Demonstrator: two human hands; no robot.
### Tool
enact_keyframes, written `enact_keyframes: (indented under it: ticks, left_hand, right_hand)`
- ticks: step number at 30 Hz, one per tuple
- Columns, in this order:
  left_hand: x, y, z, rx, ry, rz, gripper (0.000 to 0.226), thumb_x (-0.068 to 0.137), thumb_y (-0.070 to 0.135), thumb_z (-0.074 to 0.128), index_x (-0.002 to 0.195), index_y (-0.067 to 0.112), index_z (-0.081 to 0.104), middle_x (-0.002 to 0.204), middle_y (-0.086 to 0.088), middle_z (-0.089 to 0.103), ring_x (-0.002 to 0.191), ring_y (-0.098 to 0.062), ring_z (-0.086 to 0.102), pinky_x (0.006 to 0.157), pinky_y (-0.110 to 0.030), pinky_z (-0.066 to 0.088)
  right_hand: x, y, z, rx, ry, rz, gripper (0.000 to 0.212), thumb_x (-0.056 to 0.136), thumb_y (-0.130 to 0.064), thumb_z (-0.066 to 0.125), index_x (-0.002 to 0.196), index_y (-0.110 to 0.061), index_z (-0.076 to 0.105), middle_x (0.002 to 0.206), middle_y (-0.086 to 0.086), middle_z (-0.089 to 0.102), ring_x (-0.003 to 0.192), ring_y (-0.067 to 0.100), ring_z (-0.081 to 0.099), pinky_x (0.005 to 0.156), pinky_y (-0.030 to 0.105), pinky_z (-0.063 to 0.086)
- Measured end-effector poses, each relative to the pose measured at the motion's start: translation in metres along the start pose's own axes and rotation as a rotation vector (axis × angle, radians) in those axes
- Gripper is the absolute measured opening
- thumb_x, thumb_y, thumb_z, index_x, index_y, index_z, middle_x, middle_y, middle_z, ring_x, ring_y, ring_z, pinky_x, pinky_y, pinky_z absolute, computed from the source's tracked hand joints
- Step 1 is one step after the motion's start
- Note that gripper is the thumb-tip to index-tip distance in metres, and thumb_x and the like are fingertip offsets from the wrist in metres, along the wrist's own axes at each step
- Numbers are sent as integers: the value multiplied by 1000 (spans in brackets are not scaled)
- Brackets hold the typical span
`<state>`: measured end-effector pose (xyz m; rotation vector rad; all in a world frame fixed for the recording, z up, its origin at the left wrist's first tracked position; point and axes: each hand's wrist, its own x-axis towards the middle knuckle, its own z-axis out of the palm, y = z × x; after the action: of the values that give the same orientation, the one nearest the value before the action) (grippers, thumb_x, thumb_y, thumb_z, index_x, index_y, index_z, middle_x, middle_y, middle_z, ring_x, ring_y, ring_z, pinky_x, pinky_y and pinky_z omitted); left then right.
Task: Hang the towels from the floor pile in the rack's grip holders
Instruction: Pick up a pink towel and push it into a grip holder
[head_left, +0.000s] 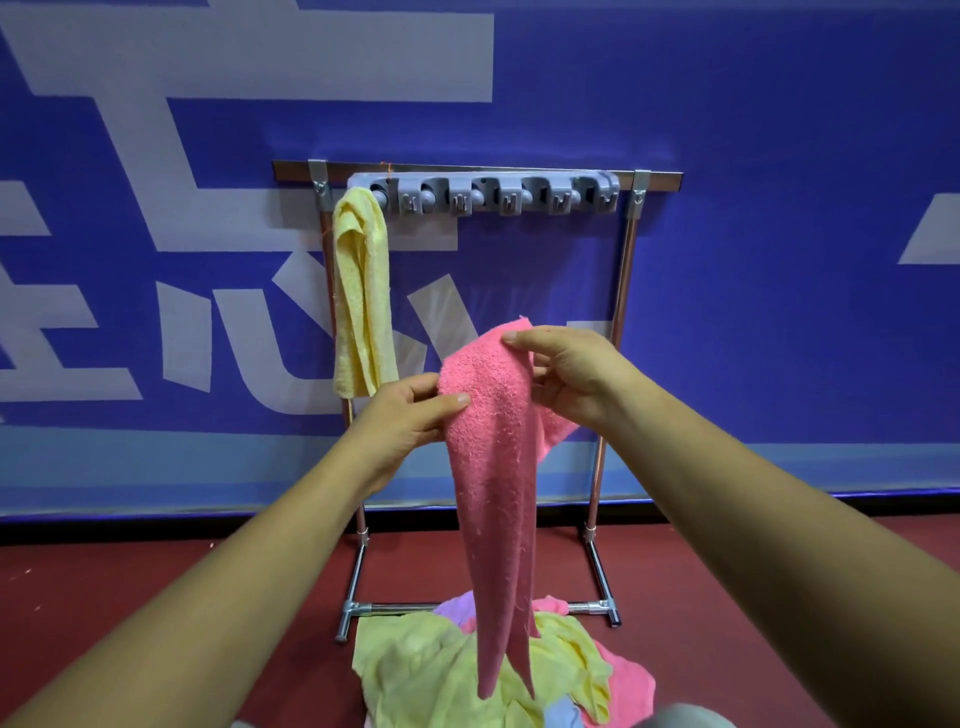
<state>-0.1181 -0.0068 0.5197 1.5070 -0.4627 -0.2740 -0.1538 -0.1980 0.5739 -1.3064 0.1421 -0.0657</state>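
Note:
A pink towel hangs in front of me, its lower end dangling over the floor pile of yellow, pink, purple and blue towels. My left hand pinches the towel's upper left edge. My right hand pinches its top right corner. Behind stands a metal rack with a grey bar of grip holders along the top. A yellow towel hangs from the leftmost holder. The other holders hold nothing.
A blue wall banner with pale lettering stands right behind the rack. The floor is dark red. The rack's feet rest just behind the pile. Something grey shows at the bottom edge.

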Motion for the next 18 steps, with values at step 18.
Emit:
enact_keyframes:
  ticks: [18]
  left_hand:
    - [15, 23, -2, -384, 93, -43, 24, 94, 7, 60, 117, 2, 65, 97, -12, 69, 88, -20, 65, 87, -33, 54]
  right_hand:
    - [-13, 30, -17, -92, -321, 139, 16, 76, -11, 75, 92, -8, 73, 94, 8, 72, 85, 20, 66, 94, 35, 49]
